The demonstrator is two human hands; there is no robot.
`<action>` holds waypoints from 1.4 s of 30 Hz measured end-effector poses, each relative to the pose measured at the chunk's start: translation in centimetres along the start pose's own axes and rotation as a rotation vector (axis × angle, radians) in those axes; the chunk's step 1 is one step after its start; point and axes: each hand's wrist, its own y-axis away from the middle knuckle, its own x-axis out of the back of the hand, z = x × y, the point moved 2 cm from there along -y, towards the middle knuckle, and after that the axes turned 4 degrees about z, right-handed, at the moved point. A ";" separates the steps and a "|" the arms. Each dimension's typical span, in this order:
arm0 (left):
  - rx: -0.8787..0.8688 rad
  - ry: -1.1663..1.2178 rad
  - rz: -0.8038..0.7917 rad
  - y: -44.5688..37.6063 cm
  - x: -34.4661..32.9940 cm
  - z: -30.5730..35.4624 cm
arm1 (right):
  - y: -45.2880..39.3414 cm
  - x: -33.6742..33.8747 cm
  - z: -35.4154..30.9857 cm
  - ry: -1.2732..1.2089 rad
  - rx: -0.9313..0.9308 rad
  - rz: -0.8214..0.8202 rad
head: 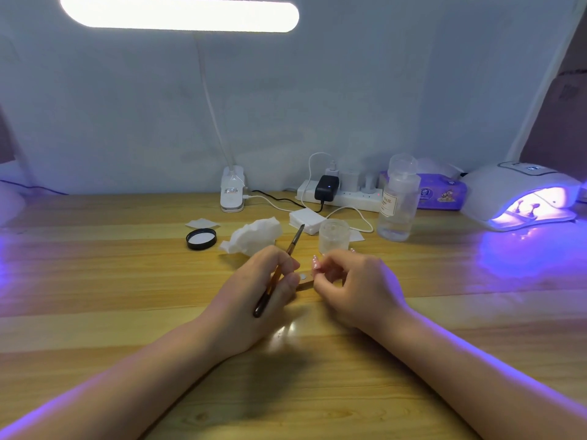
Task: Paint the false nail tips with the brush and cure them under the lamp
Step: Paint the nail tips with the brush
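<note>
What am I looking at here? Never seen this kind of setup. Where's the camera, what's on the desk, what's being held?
There is no machine: one wide-angle camera worn on a person's head looks down at their two bare hands over a wooden desk. The left hand holds a brush. The right hand has its fingers curled around a small pink nail tip, beside a wooden holder. Behind them lie a black lid, crumpled tissue, a small open jar, a clear pump bottle and a power strip. The curing lamp at far right glows violet; a desk light shines overhead.
</note>
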 end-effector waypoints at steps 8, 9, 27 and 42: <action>0.013 0.046 0.060 -0.1 0.6 -0.4 | -0.4 -0.2 1.2 -0.237 -0.049 0.012; -0.002 0.063 0.060 0.0 0.5 -0.2 | -0.4 -0.2 1.4 -0.254 -0.058 0.013; 0.112 0.073 -0.031 -0.2 -0.4 -0.4 | -0.4 -0.2 1.7 -0.334 -0.081 0.011; -0.103 0.194 0.200 0.3 0.5 1.5 | -0.7 0.3 1.6 -0.497 -0.133 0.004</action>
